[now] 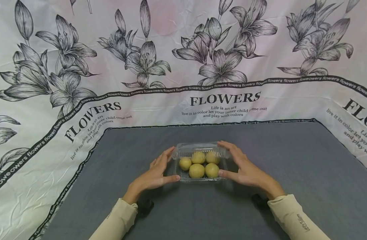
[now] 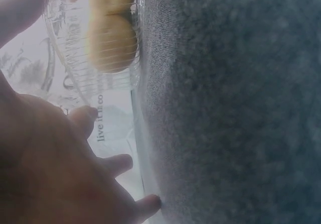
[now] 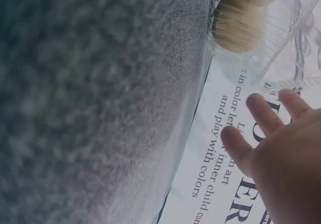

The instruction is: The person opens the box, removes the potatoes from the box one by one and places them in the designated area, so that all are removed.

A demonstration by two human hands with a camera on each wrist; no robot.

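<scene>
At lower centre, five yellow fruits (image 1: 197, 171) inside one clear container (image 1: 192, 146), between left hand (image 1: 154, 175) and right hand (image 1: 247, 169), fingers spread.

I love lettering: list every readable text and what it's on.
"FLOWERS": backdrop, repeated.
"Life is an art live it in color let your inner child come out and play with colors": backdrop, beneath.
"flowers": backdrop's black band, repeated.
Right sleeve: lettering too blurred.
Left sleeve: marks too small.

Fruits (image 1: 197, 171) lie in the container (image 1: 189, 180) on the table (image 1: 183, 213), before the backdrop (image 1: 159, 108).
</scene>
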